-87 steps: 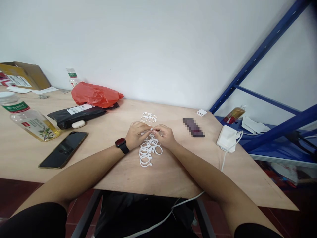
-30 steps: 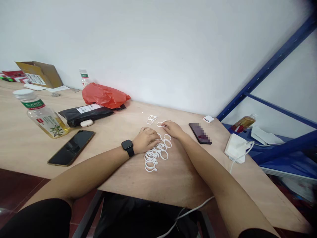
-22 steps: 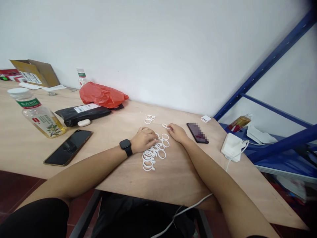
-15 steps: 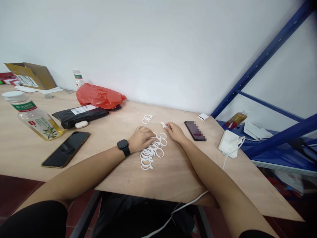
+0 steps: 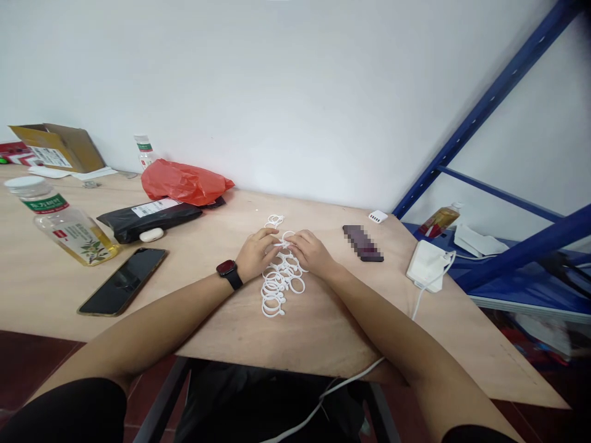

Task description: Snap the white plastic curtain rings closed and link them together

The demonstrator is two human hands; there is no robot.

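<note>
Viewing remotely, with twelve o'clock set toward the wall [image 5: 295, 104], I find the left hand [image 5: 257, 253] and right hand [image 5: 314, 253] close together above the worktop [image 5: 231, 332], thumbs and fingers pinching one white ring [image 5: 284, 244] between them. From the left hand the ring lies between two and three o'clock; from the right, between nine and ten. I judge neither hand clearly nearer. The ring being round, I record no true long axis; its loop projects toward one o'clock. Exact finger contact is too small to confirm. The ring pile [image 5: 276, 287] lies at six o'clock, running lengthwise twelve to six, its far end partly hidden by the hands. A smaller ring group [image 5: 276, 219] sits just short of twelve, nearer the left.
</note>
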